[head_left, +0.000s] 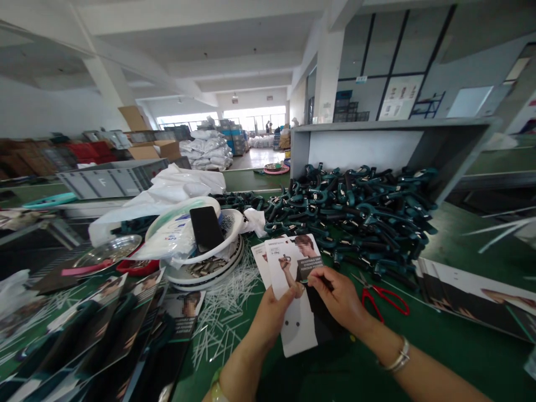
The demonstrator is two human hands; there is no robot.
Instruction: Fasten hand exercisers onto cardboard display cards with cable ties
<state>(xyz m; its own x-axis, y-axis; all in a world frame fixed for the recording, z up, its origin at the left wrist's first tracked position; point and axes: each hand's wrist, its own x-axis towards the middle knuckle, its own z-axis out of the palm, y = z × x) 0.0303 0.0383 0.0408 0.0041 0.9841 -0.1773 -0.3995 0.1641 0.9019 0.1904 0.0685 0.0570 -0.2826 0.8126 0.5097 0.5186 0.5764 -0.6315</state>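
Note:
My left hand (273, 314) is closed on the edge of a printed packaging card (299, 329), the thumb lying over its front. The card is white and dark, with a picture of a person using a grip strengthener and two small holes low down. Curled at the card's right edge is my right hand (335, 293), thumb and fingers pinched together; what they hold, if anything, I cannot make out. Another card (260, 259) lies behind the held one. Red-handled scissors (387, 298) rest to the right of my right hand.
Dark green hand grip strengtheners (355, 206) spill from a tipped grey crate (458, 162). White plastic strips (226, 318) lie scattered on the green table. Bowls with metal parts and a phone (206, 229) stand left. Carded grips (104, 329) lie front left, more cards (473, 296) right.

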